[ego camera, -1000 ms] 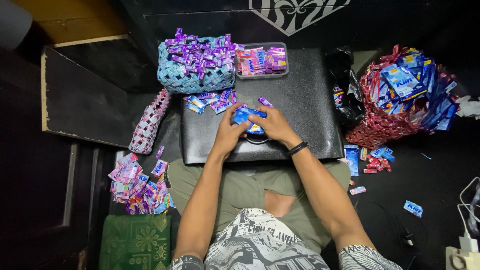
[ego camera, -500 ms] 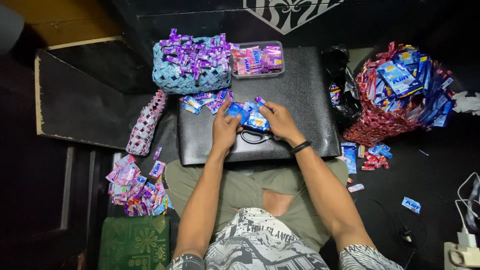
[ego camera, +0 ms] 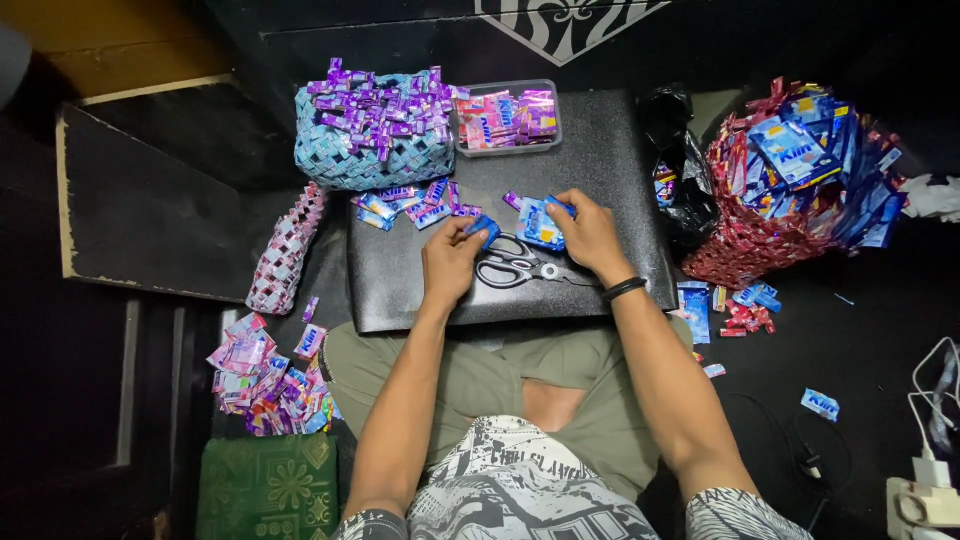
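Black scissors [ego camera: 515, 268] lie between hands: left [ego camera: 452, 262] pinches folded wrapper [ego camera: 484, 230], right [ego camera: 590, 235] grips blue wrapper [ego camera: 541, 222].

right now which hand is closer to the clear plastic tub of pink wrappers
Right. The right hand lies on the black board just below and slightly right of the clear tub, holding a blue wrapper. The left hand sits lower and further left, pinching a small blue piece.

Scissors [ego camera: 520, 268] lying between hands, blocking centre of black board [ego camera: 610, 170]. Loose wrappers [ego camera: 410, 205], woven basket [ego camera: 375, 135], clear tray [ego camera: 508, 117] crowding far edge. Bare board staying open far right.
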